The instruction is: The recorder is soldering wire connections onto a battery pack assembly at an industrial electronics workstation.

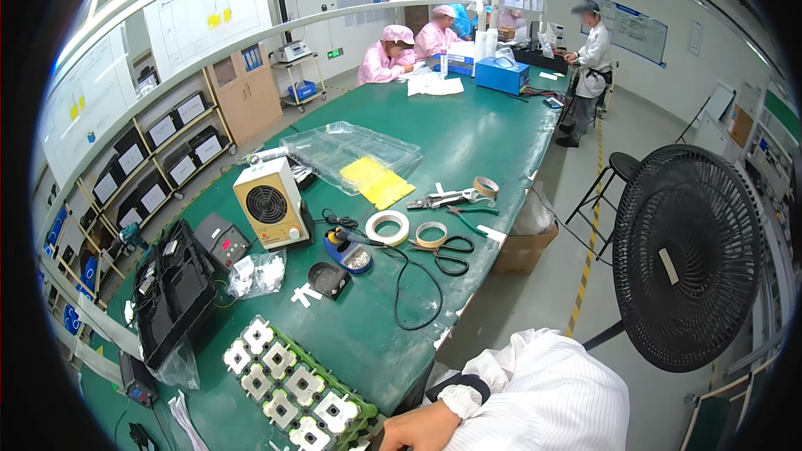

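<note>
Only one hand (422, 430) can really be made out, down at the near edge of the green bench (468, 138), coming out of a white striped sleeve (535, 392). Which hand it is can't be told, and the fingers are cut off by the frame, so open or curled can't be called either. Just to its left, right beside it, sits the green battery pack with white square terminal plates (292, 384), its long axis running diagonally along the near edge. Further out are found a blue soldering stand (349, 252), black-handled scissors (447, 252) and a white tape roll (388, 227). Plenty of bare green top is left mid-bench; the right edge drops off beside a black floor fan (689, 255).
</note>
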`<control>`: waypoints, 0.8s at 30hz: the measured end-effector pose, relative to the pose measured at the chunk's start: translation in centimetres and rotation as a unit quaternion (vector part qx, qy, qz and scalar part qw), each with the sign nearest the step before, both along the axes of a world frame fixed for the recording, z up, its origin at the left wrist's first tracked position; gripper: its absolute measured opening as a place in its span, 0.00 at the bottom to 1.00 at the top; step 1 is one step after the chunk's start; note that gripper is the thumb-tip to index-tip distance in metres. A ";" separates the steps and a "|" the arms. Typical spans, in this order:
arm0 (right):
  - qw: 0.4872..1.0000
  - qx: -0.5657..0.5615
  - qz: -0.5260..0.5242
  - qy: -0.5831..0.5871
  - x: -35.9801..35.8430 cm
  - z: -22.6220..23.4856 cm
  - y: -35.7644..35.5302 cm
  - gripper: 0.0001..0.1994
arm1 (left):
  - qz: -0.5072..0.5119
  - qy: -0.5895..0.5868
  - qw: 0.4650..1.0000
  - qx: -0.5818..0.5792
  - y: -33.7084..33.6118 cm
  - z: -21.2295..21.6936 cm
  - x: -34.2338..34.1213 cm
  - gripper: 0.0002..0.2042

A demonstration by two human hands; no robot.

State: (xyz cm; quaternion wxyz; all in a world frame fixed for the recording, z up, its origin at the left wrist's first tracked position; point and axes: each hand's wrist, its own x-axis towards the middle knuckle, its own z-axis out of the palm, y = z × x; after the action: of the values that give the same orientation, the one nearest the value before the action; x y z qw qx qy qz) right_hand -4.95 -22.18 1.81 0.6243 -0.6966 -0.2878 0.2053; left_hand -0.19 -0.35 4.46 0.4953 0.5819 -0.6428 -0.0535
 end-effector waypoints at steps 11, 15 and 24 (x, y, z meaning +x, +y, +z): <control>1.000 0.003 0.016 -0.006 0.3 -0.2 1.0 0.09 | 0.057 0.007 0.998 -0.039 0.6 0.8 -1.2 0.06; 1.000 0.016 0.026 0.002 0.6 -0.3 1.1 0.09 | -0.007 0.013 0.999 -0.042 0.8 -0.3 -0.1 0.16; 1.000 0.012 0.010 -0.010 1.2 0.3 1.1 0.09 | 0.008 -0.004 1.000 -0.022 0.4 0.0 1.0 0.15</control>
State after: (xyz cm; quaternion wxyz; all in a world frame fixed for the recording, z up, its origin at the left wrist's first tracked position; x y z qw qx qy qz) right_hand -3.77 -21.04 2.13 0.6273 -0.6883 -0.3036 0.2013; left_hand 0.77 0.00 4.51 0.5059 0.5759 -0.6413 -0.0329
